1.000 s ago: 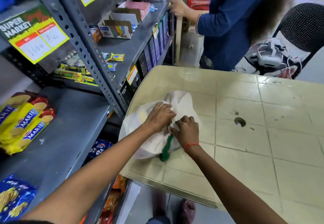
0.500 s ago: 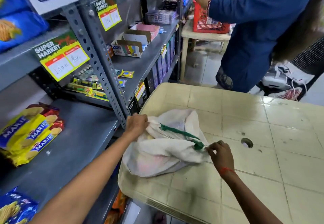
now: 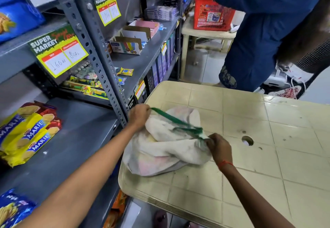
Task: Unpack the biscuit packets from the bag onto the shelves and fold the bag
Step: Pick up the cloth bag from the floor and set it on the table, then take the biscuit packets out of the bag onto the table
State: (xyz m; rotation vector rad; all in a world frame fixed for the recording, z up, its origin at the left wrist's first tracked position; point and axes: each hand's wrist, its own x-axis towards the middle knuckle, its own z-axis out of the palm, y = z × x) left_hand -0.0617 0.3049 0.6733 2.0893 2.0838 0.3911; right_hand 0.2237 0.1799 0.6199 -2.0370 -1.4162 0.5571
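Observation:
A white cloth bag [image 3: 166, 151] with green handles [image 3: 175, 122] lies crumpled on the near left corner of the cream plastic table [image 3: 250, 156]. My left hand [image 3: 139, 115] grips a green handle at the bag's far left. My right hand [image 3: 218, 145] pinches the bag's right end where the handles meet. The handle is stretched between both hands. Yellow Marie biscuit packets [image 3: 26, 133] are stacked on the grey shelf [image 3: 71, 143] to the left. A blue biscuit packet [image 3: 12, 208] lies at the shelf's near edge.
A grey slotted upright [image 3: 103, 70] stands between shelf and table. Small boxes [image 3: 125, 44] and sweets sit on the farther shelf. A person in a blue top [image 3: 264, 31] stands behind the table by a red basket [image 3: 210, 15]. A hole [image 3: 247, 140] marks the table's middle.
My hands were together on the bunched bag a second ago. They have since moved apart, left hand toward the shelf, right hand toward the table's middle, drawing the green handle taut.

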